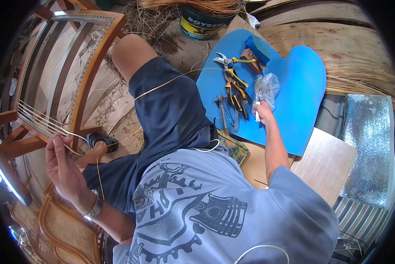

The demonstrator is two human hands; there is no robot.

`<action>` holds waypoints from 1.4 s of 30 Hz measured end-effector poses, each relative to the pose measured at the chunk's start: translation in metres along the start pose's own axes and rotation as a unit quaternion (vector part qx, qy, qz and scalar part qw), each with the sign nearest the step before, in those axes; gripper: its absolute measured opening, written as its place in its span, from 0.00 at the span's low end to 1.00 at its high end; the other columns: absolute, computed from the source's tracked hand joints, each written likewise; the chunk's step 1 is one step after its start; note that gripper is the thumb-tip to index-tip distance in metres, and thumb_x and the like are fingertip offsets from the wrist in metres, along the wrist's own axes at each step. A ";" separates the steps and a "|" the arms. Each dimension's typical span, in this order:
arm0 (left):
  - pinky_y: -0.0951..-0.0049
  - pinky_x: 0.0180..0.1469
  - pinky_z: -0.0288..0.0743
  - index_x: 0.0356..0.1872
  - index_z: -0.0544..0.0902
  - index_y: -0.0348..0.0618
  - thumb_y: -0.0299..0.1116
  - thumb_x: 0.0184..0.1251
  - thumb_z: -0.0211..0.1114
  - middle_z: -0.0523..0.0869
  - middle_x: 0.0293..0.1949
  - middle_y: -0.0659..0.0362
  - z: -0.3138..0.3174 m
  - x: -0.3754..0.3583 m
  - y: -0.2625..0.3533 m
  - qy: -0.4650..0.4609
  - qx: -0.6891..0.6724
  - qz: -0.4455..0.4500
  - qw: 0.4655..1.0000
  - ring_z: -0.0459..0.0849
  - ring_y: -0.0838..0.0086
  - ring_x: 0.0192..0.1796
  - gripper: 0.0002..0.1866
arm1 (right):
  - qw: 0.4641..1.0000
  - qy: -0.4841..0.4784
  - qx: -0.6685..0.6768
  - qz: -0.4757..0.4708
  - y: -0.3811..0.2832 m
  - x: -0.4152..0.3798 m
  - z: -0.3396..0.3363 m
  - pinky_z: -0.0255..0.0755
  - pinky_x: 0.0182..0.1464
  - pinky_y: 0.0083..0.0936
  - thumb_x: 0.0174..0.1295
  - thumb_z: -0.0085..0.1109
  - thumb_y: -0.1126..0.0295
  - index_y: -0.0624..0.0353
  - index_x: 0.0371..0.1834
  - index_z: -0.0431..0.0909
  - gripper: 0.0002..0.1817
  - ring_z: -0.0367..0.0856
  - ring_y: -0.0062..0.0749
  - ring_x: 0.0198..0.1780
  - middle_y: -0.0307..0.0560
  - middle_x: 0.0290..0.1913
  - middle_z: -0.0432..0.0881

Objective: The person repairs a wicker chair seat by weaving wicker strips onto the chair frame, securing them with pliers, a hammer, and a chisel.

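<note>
My left hand (64, 165), with a metal watch on the wrist, is closed in a pinch on a thin pale cane strand (99, 176). It is beside the lower corner of a wooden chair frame (86, 79), which has small holes along its edge. Several pale strands (41, 115) stretch across that corner towards my fingers. My right hand (263, 111) is closed round a slim white handle (257, 115) over the blue board (290, 119). What the handle belongs to is hidden. Touching or just beyond that hand is a crumpled clear plastic bag (267, 88).
On the blue board lie yellow-handled pliers and cutters (235, 83), a hammer (223, 112) and a dark blue block (257, 49). A paint bucket (199, 24) holding cane strips stands beyond. A woven cane panel (69, 224) is at lower left, a silvery sheet (367, 149) at right.
</note>
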State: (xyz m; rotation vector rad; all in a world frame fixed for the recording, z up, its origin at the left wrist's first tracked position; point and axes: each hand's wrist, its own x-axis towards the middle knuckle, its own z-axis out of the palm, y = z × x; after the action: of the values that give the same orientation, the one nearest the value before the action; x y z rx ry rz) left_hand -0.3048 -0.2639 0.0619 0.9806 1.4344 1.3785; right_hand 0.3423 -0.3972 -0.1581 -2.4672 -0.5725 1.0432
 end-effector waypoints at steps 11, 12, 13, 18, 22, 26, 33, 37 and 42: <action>0.86 0.41 0.71 0.52 0.84 0.39 0.36 0.76 0.65 0.88 0.40 0.61 0.028 0.003 0.004 0.002 -0.009 -0.021 1.000 0.81 0.87 0.39 0.13 | 0.995 -0.048 0.073 0.054 -0.010 -0.024 0.005 0.80 0.30 0.29 0.67 0.59 0.73 0.69 0.55 0.73 0.16 0.84 0.33 0.29 0.50 0.35 0.83; 0.87 0.39 0.70 0.52 0.84 0.39 0.36 0.76 0.64 0.88 0.40 0.60 0.026 0.001 0.005 -0.006 -0.009 -0.024 1.000 0.79 0.88 0.37 0.13 | 0.996 -0.041 0.051 0.056 -0.007 -0.026 0.009 0.79 0.28 0.27 0.67 0.60 0.72 0.65 0.53 0.73 0.14 0.82 0.30 0.28 0.47 0.34 0.82; 0.88 0.37 0.69 0.52 0.84 0.39 0.36 0.76 0.64 0.88 0.41 0.60 0.024 0.000 0.005 -0.013 -0.009 -0.026 1.000 0.78 0.89 0.35 0.13 | 0.997 -0.034 0.030 0.059 -0.005 -0.028 0.012 0.78 0.26 0.26 0.67 0.60 0.71 0.61 0.50 0.73 0.12 0.81 0.28 0.26 0.45 0.32 0.80; 0.88 0.33 0.67 0.52 0.84 0.38 0.36 0.76 0.64 0.88 0.41 0.60 0.014 -0.001 0.000 -0.008 0.029 -0.030 0.999 0.74 0.89 0.31 0.13 | 0.994 -0.054 0.029 0.093 -0.013 -0.061 -0.006 0.73 0.23 0.23 0.74 0.54 0.61 0.61 0.54 0.73 0.15 0.76 0.24 0.24 0.43 0.32 0.79; 0.87 0.32 0.68 0.52 0.84 0.37 0.35 0.77 0.63 0.88 0.42 0.59 0.006 -0.004 0.003 -0.043 -0.014 -0.059 0.997 0.75 0.88 0.31 0.13 | 0.915 -0.273 0.232 0.184 -0.036 -0.110 -0.030 0.72 0.25 0.23 0.77 0.50 0.56 0.62 0.57 0.76 0.20 0.75 0.25 0.25 0.43 0.33 0.80; 0.87 0.32 0.70 0.52 0.84 0.37 0.35 0.77 0.62 0.88 0.42 0.59 0.018 -0.011 0.003 0.037 -0.001 -0.062 0.997 0.78 0.87 0.33 0.13 | 0.852 -0.368 0.355 0.116 -0.078 -0.140 -0.024 0.71 0.30 0.23 0.78 0.49 0.54 0.59 0.66 0.72 0.24 0.76 0.25 0.28 0.42 0.37 0.83; 0.85 0.32 0.70 0.45 0.85 0.37 0.36 0.75 0.64 0.83 0.32 0.68 0.023 -0.018 0.017 0.018 0.046 -0.118 0.992 0.75 0.88 0.30 0.12 | 0.815 -0.379 0.417 -0.137 -0.229 -0.187 0.020 0.73 0.39 0.30 0.75 0.54 0.56 0.59 0.67 0.70 0.24 0.76 0.31 0.35 0.42 0.37 0.77; 0.86 0.32 0.68 0.44 0.85 0.37 0.34 0.74 0.65 0.82 0.30 0.69 0.014 -0.026 0.010 0.058 0.045 -0.087 0.993 0.73 0.90 0.29 0.10 | 0.739 -0.530 0.336 -0.244 -0.305 -0.208 0.048 0.74 0.34 0.28 0.73 0.59 0.64 0.61 0.61 0.73 0.19 0.78 0.32 0.32 0.45 0.37 0.77; 0.86 0.33 0.67 0.43 0.86 0.35 0.35 0.74 0.65 0.82 0.29 0.69 0.003 -0.038 0.009 0.065 0.027 -0.097 0.993 0.73 0.90 0.30 0.11 | 0.715 -0.633 0.188 -0.232 -0.364 -0.275 0.139 0.74 0.35 0.28 0.72 0.54 0.73 0.62 0.52 0.73 0.09 0.79 0.37 0.32 0.56 0.39 0.81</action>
State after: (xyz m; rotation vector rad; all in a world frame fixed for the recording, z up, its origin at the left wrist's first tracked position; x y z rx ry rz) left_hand -0.2917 -0.2985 0.0735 0.7735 1.6264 1.2845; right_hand -0.0136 -0.2055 0.0952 -0.8358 -1.0997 2.2066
